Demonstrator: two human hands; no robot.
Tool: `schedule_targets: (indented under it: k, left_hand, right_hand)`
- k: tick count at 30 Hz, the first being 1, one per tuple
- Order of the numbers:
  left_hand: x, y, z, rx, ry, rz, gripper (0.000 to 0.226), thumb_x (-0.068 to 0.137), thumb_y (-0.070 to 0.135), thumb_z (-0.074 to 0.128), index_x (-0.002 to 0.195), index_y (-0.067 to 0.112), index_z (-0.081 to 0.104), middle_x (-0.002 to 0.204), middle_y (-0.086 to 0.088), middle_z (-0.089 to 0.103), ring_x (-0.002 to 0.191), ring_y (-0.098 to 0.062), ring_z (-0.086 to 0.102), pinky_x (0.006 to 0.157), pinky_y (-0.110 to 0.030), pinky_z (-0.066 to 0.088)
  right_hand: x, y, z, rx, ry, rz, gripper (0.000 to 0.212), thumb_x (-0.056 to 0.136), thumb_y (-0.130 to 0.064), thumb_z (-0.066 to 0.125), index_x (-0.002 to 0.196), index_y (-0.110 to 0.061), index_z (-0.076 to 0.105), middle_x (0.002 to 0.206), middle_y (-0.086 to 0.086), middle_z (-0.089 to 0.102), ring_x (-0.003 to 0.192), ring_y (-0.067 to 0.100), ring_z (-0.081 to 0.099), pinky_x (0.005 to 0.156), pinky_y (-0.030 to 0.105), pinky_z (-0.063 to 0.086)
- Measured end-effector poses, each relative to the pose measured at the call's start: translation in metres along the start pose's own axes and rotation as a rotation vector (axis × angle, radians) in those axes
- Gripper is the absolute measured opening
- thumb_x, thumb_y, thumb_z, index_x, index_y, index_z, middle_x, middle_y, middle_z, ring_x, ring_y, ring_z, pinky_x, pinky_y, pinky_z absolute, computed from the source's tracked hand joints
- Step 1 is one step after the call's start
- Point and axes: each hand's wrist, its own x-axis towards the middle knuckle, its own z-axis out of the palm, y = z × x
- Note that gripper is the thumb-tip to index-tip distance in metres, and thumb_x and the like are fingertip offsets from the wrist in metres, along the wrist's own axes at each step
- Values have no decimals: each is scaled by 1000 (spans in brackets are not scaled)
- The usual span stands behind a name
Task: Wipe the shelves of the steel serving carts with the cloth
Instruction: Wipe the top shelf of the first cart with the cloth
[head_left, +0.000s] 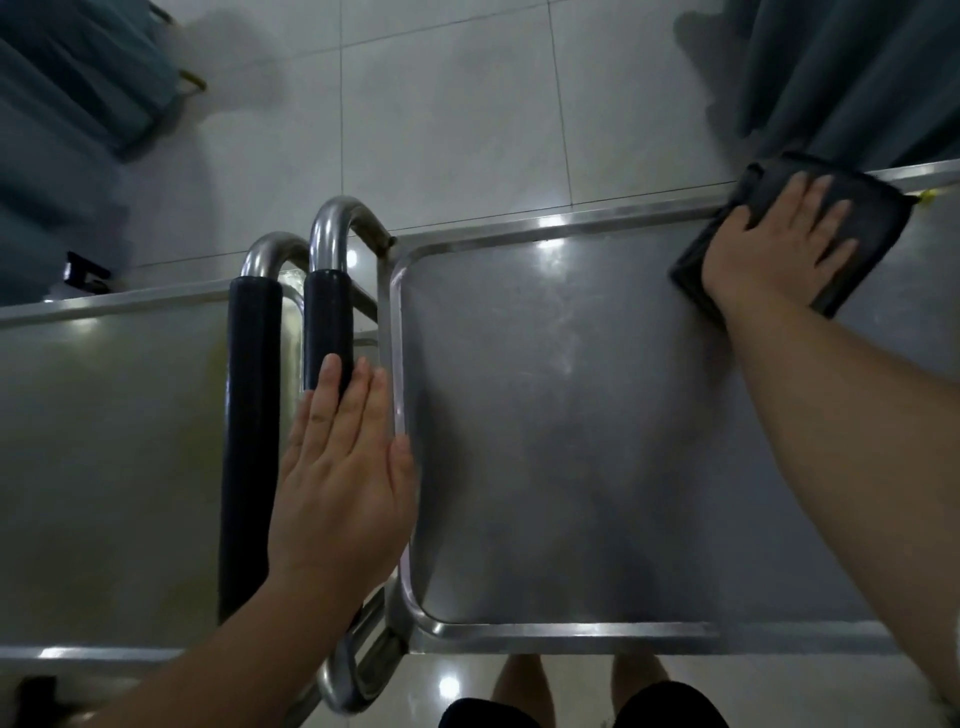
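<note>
Pressing the dark cloth (810, 228) flat under the right hand (774, 244), fingers spread, against the far rim of the right cart's top shelf (545, 415). Resting the left hand (343, 467), fingers straight and together, on that cart's padded handle (327, 322), gripping nothing. Showing faint smears across the shelf middle, so probably only partway through this top. Leaving the left cart's shelf (104, 441) and any lower shelves, hidden here, likely waiting.
</note>
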Motion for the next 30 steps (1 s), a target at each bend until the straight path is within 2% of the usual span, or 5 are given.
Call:
schedule_targets:
  k: [3,14,20,25,30]
  left_hand:
    - [0,-1,0,-1,-2,-1,61,112,38,24,164,8,28,173,-8,22,163,-17,-2,131,-40,1]
    - [0,1,1,-3,39,-10,62,109,36,27,163,5,31,172,-10,26,163,-19,1,132,-39,1]
    - [1,0,4,13,55,15,63,110,36,25,162,3,32,172,-13,26,163,-22,4,132,-43,6]
    - [0,-4,9,104,48,42,62,112,38,19,166,7,22,175,-8,16,163,-19,-9,131,-38,-7]
    - [2,1,5,27,41,11,64,112,42,14,166,9,21,176,-7,13,163,-17,-9,131,-37,-9]
  right_hand:
    - [-28,-39,15,4,-18,-79,73,99,-54,20,166,-24,12,173,-5,3,159,27,-1,126,57,-1]
    - [-224,-167,91,-127,-291,-959,70,102,-58,13,165,-29,9,173,-6,6,159,24,-5,125,56,-8]
    - [-273,-118,91,-142,-318,-1133,76,94,-57,4,164,-27,0,173,-2,-1,159,28,-9,125,58,-2]
    - [-346,-47,91,-62,-286,-1124,90,96,-63,39,165,-20,1,172,2,4,160,27,-1,126,57,8]
    - [-402,35,86,-23,-309,-1189,67,106,-53,35,165,-29,14,173,-8,10,160,22,1,125,57,15]
